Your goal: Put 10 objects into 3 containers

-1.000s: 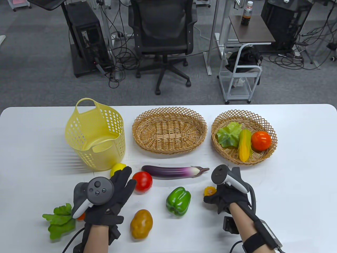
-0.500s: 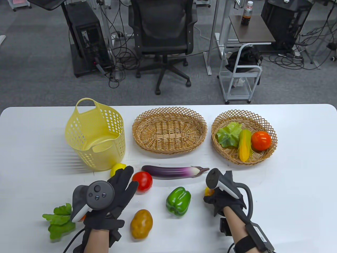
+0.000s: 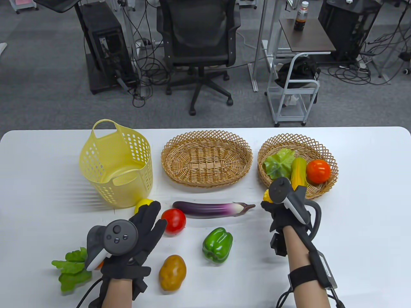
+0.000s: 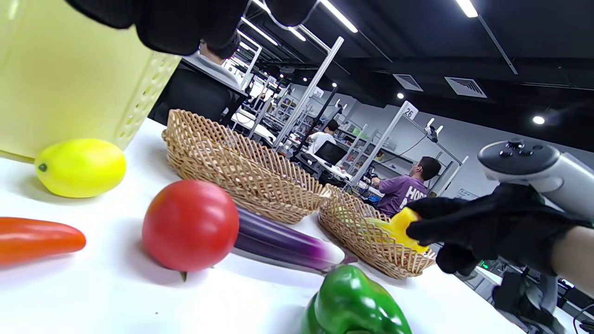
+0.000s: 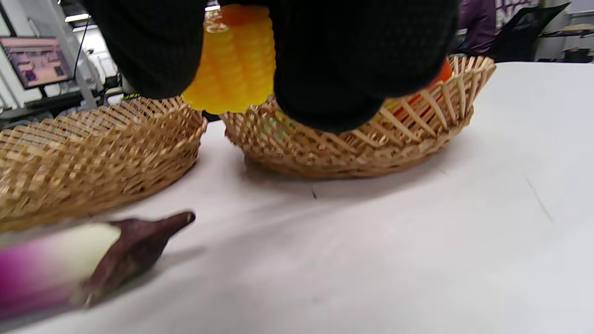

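Note:
My right hand [image 3: 273, 205] grips a small yellow-orange corn piece [image 3: 266, 195], also in the right wrist view [image 5: 234, 60], above the table just in front of the right wicker basket [image 3: 332, 166]. That basket holds a lettuce leaf [image 3: 277, 163], a corn cob [image 3: 298, 175] and a tomato [image 3: 318, 171]. The middle wicker basket [image 3: 207, 136] and the yellow plastic basket [image 3: 117, 163] hold nothing I can see. My left hand [image 3: 144, 224] lies open and flat near a lemon [image 3: 142, 202] and a red tomato [image 3: 174, 220].
On the table lie an eggplant [image 3: 213, 208], a green pepper [image 3: 218, 245], a potato [image 3: 172, 272], a leafy green [image 3: 70, 269] and an orange-red chilli [image 4: 37, 239]. An office chair [image 3: 199, 41] stands beyond the far edge.
My right hand has lifted the corn piece from beside the green pepper and carried it away from me, toward the right wicker basket. My left hand has barely moved.

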`<state>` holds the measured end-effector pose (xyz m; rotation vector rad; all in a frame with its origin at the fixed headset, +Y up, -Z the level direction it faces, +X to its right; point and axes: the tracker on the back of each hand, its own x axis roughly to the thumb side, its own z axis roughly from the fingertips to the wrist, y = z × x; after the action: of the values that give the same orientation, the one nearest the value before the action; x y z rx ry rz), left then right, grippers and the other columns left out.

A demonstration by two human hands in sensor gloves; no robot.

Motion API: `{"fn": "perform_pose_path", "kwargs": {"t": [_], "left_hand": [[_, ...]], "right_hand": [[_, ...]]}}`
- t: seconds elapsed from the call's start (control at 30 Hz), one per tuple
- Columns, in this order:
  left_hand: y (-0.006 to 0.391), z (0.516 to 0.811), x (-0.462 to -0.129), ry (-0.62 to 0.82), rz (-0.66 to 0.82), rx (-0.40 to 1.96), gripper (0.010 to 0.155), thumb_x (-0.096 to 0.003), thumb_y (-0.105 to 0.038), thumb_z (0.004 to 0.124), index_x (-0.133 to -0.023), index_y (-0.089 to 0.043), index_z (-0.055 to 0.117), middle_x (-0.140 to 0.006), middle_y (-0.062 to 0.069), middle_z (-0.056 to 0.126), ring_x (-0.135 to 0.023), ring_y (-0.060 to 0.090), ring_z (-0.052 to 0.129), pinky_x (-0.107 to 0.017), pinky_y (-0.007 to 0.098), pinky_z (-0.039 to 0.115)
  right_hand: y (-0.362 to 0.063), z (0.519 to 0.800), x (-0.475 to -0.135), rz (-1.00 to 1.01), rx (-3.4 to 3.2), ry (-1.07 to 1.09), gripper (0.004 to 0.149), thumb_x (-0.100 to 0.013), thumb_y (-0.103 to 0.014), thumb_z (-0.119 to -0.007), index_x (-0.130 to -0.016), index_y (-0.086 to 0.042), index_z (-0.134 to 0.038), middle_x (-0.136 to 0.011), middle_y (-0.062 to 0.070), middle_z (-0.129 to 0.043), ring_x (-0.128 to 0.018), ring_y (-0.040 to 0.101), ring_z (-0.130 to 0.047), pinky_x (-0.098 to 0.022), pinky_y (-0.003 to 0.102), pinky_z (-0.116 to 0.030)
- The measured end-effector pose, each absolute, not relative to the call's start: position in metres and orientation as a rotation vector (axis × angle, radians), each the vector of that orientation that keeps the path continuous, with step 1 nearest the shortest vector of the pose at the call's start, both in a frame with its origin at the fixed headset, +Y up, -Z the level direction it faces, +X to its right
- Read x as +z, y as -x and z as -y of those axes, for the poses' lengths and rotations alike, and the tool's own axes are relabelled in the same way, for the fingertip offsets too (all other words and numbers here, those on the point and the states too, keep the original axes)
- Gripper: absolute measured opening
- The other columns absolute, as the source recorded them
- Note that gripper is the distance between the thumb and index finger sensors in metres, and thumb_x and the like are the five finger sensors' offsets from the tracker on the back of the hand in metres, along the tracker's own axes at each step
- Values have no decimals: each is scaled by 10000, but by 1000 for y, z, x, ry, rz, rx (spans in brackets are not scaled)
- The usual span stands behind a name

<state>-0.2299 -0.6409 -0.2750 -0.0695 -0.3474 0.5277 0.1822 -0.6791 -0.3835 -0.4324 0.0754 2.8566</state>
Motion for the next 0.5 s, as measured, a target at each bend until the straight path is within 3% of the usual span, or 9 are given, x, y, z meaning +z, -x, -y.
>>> {"fn": "perform_pose_path", "kwargs": {"t": [0.17,0.5], "left_hand": [[227,638,-272,56,346,500,719,-691,-580,397,-1223,-97,387,-1195,352,463,-1044,601,584,-684,712,561],[229,642,-276,64,323,490,717,-691,-575,400,-1220,-91,397,-1201,326,490,-1036,600,604,-680,710,571]], "right_hand": [[-190,675,-405,-66,2785,563,770,-506,-442,-824,-1120,-170,-447,-1012,191,-679,-533,264,-932,-377,325,-832],[-196,691,-433,-117,2677,704,774,-531,-439,-796,-1128,-133,-409,-1012,216,-663,-533,259,-927,-380,319,-826]]}}
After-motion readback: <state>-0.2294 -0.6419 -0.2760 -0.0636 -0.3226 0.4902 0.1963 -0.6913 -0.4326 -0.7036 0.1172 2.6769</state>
